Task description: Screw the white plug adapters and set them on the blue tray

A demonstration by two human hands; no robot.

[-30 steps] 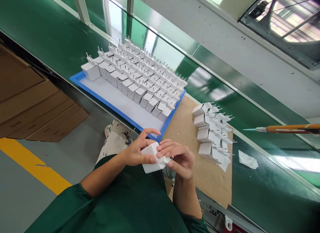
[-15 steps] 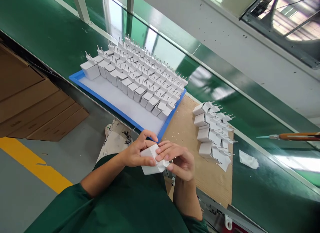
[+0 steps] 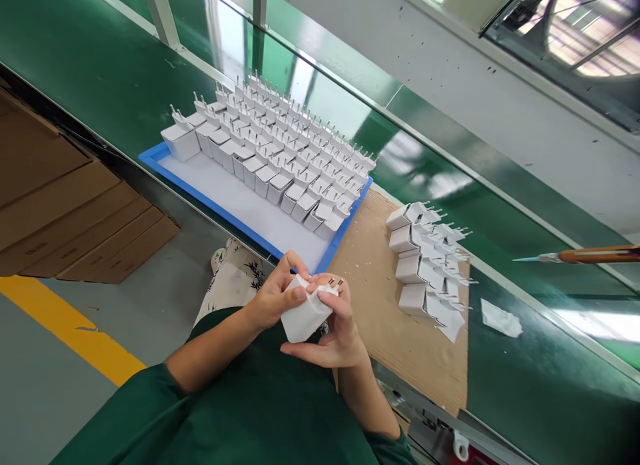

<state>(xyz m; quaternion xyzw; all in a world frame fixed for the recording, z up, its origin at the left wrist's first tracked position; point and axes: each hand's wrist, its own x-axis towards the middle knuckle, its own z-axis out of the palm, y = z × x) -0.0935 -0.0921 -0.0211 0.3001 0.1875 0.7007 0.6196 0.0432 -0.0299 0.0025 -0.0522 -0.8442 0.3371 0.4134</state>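
Note:
Both my hands hold one white plug adapter [image 3: 304, 316] in front of my chest, its two metal pins pointing up and right. My left hand [image 3: 273, 297] pinches its upper left side with thumb and fingers. My right hand [image 3: 336, 332] cups it from below and the right, fingers curled round it. Just beyond lies a blue tray [image 3: 215, 197] with a white liner, filled at its far side with several rows of upright white adapters [image 3: 280, 152].
A cardboard sheet [image 3: 395, 325] to the right carries several more adapters [image 3: 427, 265] lying on their sides. A white scrap [image 3: 501, 318] lies on the green conveyor belt [image 3: 525, 372]. An orange-handled pointed tool [image 3: 585, 255] reaches in from the right. Flat cardboard boxes [image 3: 65, 205] lie on the floor at left.
I have turned the adapter so its pins point upward. My right hand went from lying over it to cupping it from below. The orange-handled tool drew back to the right.

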